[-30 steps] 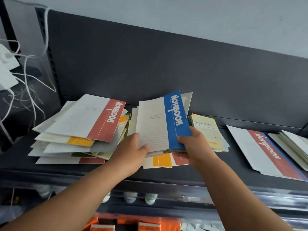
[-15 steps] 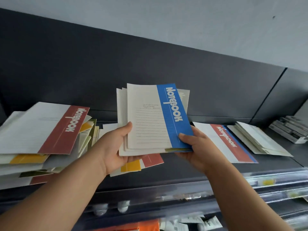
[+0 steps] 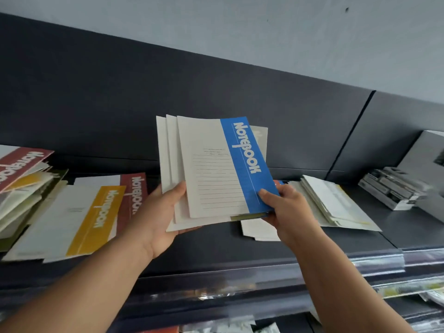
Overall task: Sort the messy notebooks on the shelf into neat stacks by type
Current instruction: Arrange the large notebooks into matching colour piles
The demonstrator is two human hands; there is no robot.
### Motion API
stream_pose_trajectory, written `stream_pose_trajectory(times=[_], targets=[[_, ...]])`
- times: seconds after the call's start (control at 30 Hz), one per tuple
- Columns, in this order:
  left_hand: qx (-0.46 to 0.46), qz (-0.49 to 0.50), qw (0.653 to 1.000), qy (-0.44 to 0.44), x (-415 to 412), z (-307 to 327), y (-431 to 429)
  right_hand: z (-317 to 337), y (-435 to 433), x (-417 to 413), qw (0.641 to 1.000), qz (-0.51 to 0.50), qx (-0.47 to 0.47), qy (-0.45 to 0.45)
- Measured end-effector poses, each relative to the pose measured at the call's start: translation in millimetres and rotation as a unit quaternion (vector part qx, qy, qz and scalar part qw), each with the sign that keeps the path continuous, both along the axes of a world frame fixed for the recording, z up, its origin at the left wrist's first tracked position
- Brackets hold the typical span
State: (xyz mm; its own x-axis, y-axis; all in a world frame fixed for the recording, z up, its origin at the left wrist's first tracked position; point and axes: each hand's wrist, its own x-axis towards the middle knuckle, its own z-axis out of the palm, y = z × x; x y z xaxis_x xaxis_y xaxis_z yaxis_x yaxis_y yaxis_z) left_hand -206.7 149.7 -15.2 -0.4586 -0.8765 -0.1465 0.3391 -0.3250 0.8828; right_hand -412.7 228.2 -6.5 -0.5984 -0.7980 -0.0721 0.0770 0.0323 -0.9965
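Note:
I hold a small bundle of notebooks, topped by a blue-striped notebook [image 3: 216, 169], lifted above the dark shelf [image 3: 216, 246]. My left hand [image 3: 161, 212] grips the bundle's lower left corner from beneath, thumb on top. My right hand [image 3: 286, 207] pinches the blue spine edge at the lower right. A yellow-striped notebook [image 3: 96, 217] and a red-striped notebook [image 3: 134, 191] lie on the shelf to the left. A messy pile [image 3: 21, 186] with another red-striped notebook on top sits at the far left. A pale stack [image 3: 336, 205] lies on the right.
A white notebook [image 3: 259, 230] lies flat under my right hand. Grey boxed items [image 3: 394, 191] are stacked at the far right. The shelf has a dark back panel [image 3: 168, 92] and a clear plastic label strip [image 3: 374, 263] along its front edge.
Both hands have lifted the blue-topped bundle off the middle pile and carried it to the right. The yellow-striped and red-striped notebooks beneath are now uncovered.

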Motion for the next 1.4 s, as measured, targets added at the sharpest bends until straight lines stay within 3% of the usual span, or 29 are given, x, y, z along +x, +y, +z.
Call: stream_pose_trajectory(times=[0.23,0.4,0.77,0.97,1.07,1.2,1.4], targets=[[-0.013,0.071,0.997,0.001,-67,-10,30,-7,14,-75,0.998,0.054,0.006,-0.033],[0.003,0.102,0.995,-0.001,-92,-8,46,7,17,-101,0.996,0.075,-0.003,0.044],[-0.04,0.102,0.992,-0.054,-112,-1,46,-3,21,-106,0.985,-0.015,0.015,0.172],[-0.043,0.046,0.995,-0.074,-101,1,34,12,16,-132,0.996,0.061,0.059,-0.023],[-0.056,0.004,0.994,-0.092,-94,2,30,19,5,-145,0.99,0.076,0.095,-0.073],[-0.06,-0.039,0.991,-0.109,-93,4,33,18,-3,-145,0.99,0.083,0.096,-0.063],[-0.061,-0.045,0.991,-0.11,-102,9,34,14,5,-150,0.999,0.0,0.033,-0.021]])
